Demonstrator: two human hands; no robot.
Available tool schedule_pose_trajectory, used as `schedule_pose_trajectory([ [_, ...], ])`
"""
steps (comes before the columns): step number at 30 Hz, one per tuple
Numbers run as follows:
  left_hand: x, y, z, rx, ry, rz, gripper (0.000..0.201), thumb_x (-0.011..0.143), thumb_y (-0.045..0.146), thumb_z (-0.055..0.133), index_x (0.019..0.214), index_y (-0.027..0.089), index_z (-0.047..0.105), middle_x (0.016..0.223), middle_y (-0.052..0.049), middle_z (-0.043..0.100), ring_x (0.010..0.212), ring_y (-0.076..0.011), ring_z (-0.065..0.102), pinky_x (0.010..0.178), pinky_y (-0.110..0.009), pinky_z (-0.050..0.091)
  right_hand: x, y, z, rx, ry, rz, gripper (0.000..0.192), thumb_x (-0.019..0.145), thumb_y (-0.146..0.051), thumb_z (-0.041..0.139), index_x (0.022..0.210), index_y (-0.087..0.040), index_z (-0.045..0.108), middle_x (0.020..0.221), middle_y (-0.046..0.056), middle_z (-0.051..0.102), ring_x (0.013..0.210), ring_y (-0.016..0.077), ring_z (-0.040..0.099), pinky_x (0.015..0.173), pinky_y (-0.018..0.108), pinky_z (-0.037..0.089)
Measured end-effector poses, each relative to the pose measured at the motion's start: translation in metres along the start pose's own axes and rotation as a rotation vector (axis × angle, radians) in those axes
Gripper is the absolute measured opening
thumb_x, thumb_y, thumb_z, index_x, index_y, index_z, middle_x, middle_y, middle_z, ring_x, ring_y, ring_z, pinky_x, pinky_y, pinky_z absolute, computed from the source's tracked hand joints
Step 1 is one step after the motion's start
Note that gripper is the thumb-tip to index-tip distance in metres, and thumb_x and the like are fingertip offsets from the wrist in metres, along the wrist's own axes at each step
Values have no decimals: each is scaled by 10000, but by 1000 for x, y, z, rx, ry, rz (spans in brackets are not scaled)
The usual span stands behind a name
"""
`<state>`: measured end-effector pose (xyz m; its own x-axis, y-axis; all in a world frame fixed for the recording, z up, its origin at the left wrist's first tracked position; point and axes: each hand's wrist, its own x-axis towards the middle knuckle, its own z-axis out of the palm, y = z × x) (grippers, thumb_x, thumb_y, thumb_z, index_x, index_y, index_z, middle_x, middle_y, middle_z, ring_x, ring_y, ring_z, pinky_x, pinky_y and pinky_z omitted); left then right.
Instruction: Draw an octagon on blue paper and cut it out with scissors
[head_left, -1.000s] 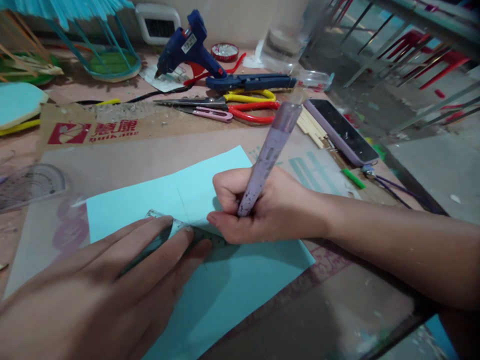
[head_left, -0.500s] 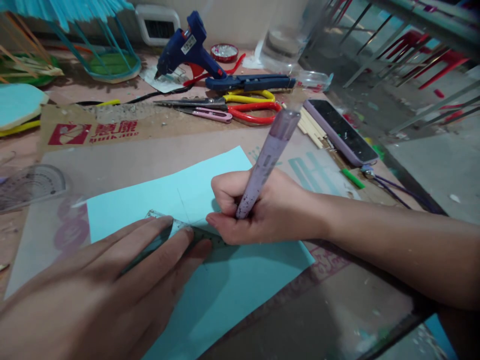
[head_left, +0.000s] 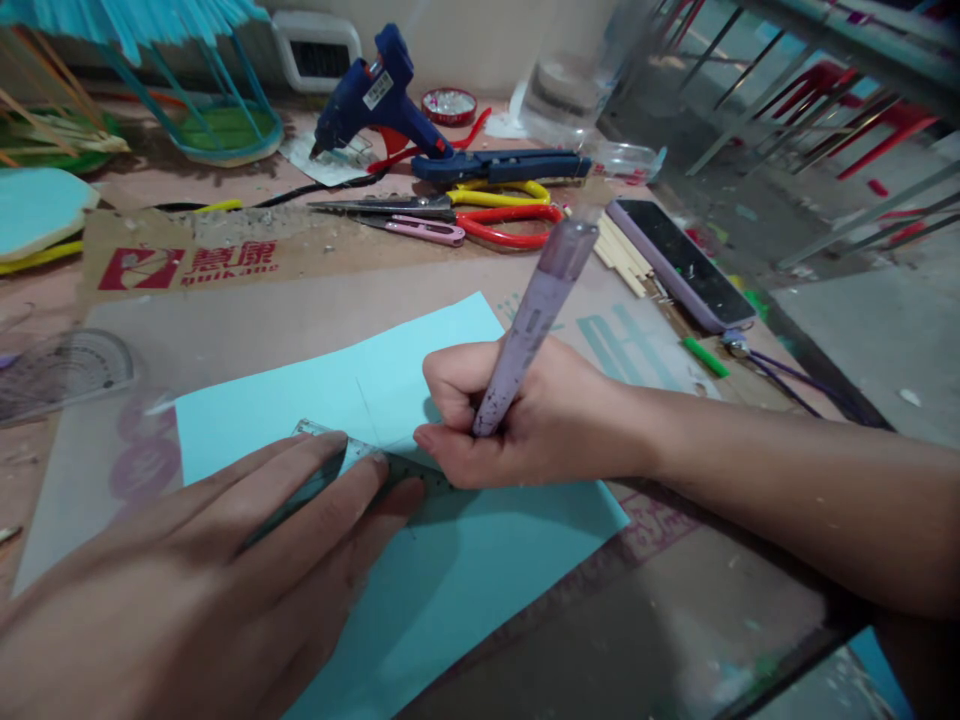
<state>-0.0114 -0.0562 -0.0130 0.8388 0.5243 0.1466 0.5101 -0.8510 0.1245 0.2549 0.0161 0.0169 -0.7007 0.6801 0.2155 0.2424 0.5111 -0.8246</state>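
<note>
A light blue sheet of paper [head_left: 450,560] lies on brown cardboard [head_left: 315,310]. My left hand [head_left: 225,580] presses flat, fingers spread, on a clear ruler [head_left: 352,452] that lies across the sheet. My right hand [head_left: 525,420] is closed around a pale purple pen [head_left: 532,325] held upright, its tip down at the ruler's edge and hidden by my fingers. A faint line runs up the paper above the ruler.
At the back lie a blue glue gun [head_left: 375,95], scissors with yellow and red handles [head_left: 495,210], a pink snipper [head_left: 424,230] and a blue tool [head_left: 502,163]. A phone [head_left: 679,262] and wooden sticks [head_left: 622,255] are right. A clear protractor [head_left: 64,370] lies left.
The pen's top tilted slightly to the right and my right hand shifted a little along the ruler. My left hand stayed pressed on the ruler.
</note>
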Motion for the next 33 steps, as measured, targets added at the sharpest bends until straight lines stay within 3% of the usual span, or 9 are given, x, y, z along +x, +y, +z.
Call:
schedule_pose_trajectory([
  [2,0,0,0,33,-14,41,747,933,303,436,1609,211,133,1357,-67,616,1328,-310,458,1234,-414,151,0,0,0,-4,2,-3,383,854,-107,589,646,-213,286,602,-93,266,561,60,245,504,187,248],
  [7,5,-1,-1,46,15,47,767,922,281,425,1611,199,97,1298,-60,628,1295,-305,464,1246,-382,124,0,-1,0,-5,0,11,381,851,-119,594,644,-215,289,597,-92,272,563,64,246,507,193,252],
  [15,4,1,1,38,41,4,722,948,304,405,1611,260,122,1271,-29,636,1287,-289,470,1228,-374,154,0,-1,-1,1,-16,18,374,854,-127,592,646,-215,293,591,-94,282,565,68,248,506,194,254],
  [21,2,1,-1,47,3,4,768,903,229,407,1614,239,115,1300,-57,627,1322,-317,450,1224,-429,159,0,-1,-2,-8,-22,0,367,866,-135,578,654,-218,290,597,-90,275,565,72,239,503,199,247],
  [26,3,0,0,23,7,62,786,899,277,442,1613,202,122,1336,-65,611,1348,-309,436,1243,-374,134,0,0,-2,-12,-19,-8,368,868,-132,577,654,-217,290,597,-91,271,567,73,236,507,202,248],
  [33,5,-1,-1,0,-5,12,739,951,313,444,1612,251,119,1331,-48,592,1359,-288,392,1231,-368,142,0,-2,-1,-16,-17,12,371,867,-140,585,647,-215,296,595,-91,274,565,69,244,511,197,256],
])
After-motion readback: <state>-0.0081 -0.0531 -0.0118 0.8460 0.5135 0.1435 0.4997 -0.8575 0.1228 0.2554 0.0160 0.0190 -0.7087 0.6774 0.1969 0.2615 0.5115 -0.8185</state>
